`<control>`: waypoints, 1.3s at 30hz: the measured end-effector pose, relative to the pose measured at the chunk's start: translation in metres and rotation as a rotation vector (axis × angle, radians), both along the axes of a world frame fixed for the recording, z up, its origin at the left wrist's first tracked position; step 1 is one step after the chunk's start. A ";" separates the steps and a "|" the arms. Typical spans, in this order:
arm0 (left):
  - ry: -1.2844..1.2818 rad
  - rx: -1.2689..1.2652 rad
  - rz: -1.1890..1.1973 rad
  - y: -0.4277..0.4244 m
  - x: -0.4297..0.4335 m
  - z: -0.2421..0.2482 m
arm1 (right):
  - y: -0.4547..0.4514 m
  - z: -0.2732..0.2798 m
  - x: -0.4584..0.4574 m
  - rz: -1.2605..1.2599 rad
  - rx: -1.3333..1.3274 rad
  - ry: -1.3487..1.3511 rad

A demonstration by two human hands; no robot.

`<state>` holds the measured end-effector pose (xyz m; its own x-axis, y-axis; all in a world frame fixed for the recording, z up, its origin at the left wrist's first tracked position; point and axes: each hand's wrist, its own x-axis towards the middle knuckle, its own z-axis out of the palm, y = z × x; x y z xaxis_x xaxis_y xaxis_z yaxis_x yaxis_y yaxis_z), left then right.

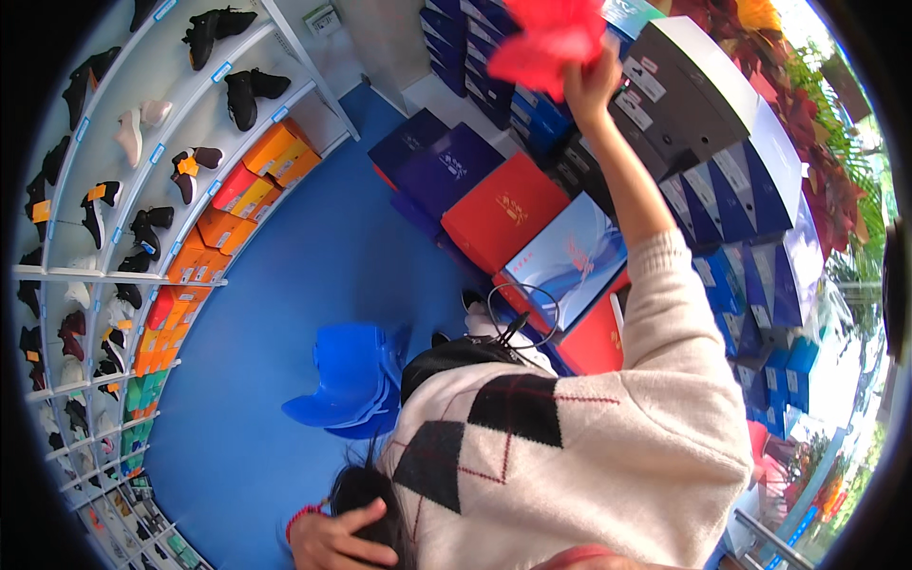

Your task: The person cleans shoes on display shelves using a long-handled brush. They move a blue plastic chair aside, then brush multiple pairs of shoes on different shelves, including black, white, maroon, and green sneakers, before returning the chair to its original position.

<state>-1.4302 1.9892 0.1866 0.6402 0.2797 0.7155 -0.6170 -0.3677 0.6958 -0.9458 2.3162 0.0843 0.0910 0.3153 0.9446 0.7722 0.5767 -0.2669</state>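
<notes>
My right hand (595, 75) reaches far up, closed on a bright red cloth (552, 43) that hangs bunched and blurred over stacked shoe boxes. Just beside that hand stand large dark grey shoe boxes (684, 85). At the bottom left, my left hand (345, 538), with a red beaded bracelet at the wrist, lies against a bunch of dark hair (360, 499), fingers spread. Between the arms is my cream argyle sweater (570, 456). A thin black cord loop (527, 286) lies in front of a blue-and-white shoe box (570, 260).
Red shoe boxes (509, 206) and dark blue ones (456, 167) form low piles ahead. Blue plastic stools (349, 370) stand on the blue floor (285, 285). Shelves (171, 107) of shoes and orange boxes (228, 228) curve along the left. Red artificial leaves (791, 114) are at the right.
</notes>
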 end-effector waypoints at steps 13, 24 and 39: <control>0.330 -0.044 -0.218 0.098 0.082 0.032 | -0.281 -0.305 0.165 -0.656 -0.999 0.309; -0.118 -0.124 0.193 0.128 -0.006 0.070 | -0.424 -0.293 0.039 -1.003 -1.155 0.076; -0.678 -1.944 1.990 -0.051 -0.196 -0.395 | -0.437 -0.305 0.126 -1.176 -1.185 -0.034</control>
<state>-1.6266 1.9382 -0.2087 -0.7109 -0.0116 -0.7032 -0.6994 -0.0943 0.7085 -0.8196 1.8794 -0.2211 0.7673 0.5882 0.2555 0.6227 -0.7786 -0.0776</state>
